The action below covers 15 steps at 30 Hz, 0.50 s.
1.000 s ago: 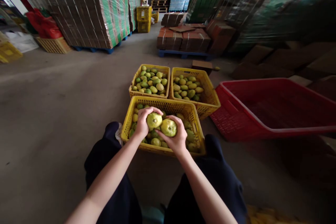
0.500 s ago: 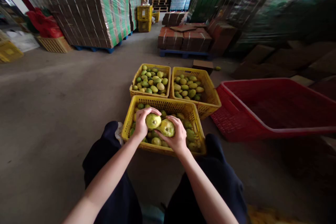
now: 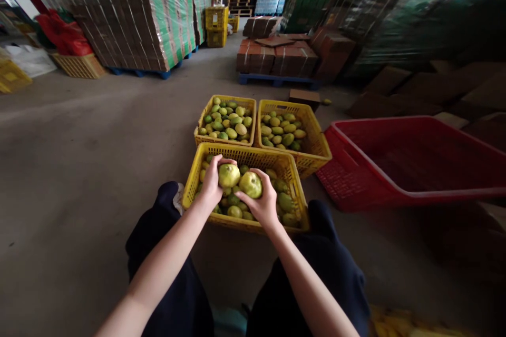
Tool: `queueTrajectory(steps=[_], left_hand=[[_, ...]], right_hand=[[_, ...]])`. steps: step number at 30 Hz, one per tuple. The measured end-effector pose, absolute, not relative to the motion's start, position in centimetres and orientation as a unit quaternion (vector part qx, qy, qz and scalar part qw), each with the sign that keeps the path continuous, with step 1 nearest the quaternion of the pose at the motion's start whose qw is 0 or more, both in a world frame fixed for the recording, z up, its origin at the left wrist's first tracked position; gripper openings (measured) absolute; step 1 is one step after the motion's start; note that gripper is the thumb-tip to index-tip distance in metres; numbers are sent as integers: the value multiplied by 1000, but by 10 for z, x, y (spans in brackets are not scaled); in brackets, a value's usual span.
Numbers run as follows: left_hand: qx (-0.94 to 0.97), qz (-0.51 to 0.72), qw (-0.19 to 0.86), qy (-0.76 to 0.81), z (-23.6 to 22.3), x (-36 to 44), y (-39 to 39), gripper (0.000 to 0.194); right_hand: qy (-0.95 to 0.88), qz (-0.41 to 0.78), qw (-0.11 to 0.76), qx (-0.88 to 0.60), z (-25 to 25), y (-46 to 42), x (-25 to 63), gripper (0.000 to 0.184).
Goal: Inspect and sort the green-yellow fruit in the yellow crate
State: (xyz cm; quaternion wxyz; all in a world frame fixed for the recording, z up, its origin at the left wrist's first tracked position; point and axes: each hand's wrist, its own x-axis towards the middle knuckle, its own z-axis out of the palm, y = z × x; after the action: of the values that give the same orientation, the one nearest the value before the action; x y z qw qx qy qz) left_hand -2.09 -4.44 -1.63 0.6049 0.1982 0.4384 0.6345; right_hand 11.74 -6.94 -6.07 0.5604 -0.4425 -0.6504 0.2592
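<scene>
My left hand (image 3: 213,181) is closed around a yellow-green, lemon-like fruit (image 3: 229,175). Another such fruit (image 3: 251,184), with a dimpled end turned towards me, is in my right hand (image 3: 267,198), gripped between thumb and fingers. Both hands are above a yellow plastic crate (image 3: 247,150) that stands between my legs. More yellow and green fruits (image 3: 234,211) lie inside it, partly hidden by my hands and wrists. A small gap separates the two held fruits.
Behind the near crate stand a left yellow crate (image 3: 201,139) and a right yellow crate (image 3: 316,150), both holding fruit. A large red basket (image 3: 348,181) is at the right. Farther back are flattened cartons (image 3: 294,59) on a blue pallet (image 3: 263,79) and wrapped stacks (image 3: 174,10).
Both hands have risen slightly with their fruits. The fruits have moved a little apart, and the one in my right hand has turned, so its end faces more upward.
</scene>
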Motion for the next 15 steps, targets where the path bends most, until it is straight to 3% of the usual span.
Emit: queueTrajectory(steps=[3, 7, 11, 15], left_hand=[[119, 599, 648, 456, -21, -17, -42, 34], [170, 542, 612, 550, -28, -13, -46, 14], [283, 534, 550, 576, -34, -17, -45, 13], [219, 518, 617, 550, -41, -25, -38, 14]], right_hand=[[-463, 452, 577, -499, -56, -67, 110, 46], [-158, 685, 515, -490, -52, -61, 113, 23], [-102, 720, 470, -501, -42, -58, 120, 15], [-72, 733, 449, -505, -28, -60, 119, 21]])
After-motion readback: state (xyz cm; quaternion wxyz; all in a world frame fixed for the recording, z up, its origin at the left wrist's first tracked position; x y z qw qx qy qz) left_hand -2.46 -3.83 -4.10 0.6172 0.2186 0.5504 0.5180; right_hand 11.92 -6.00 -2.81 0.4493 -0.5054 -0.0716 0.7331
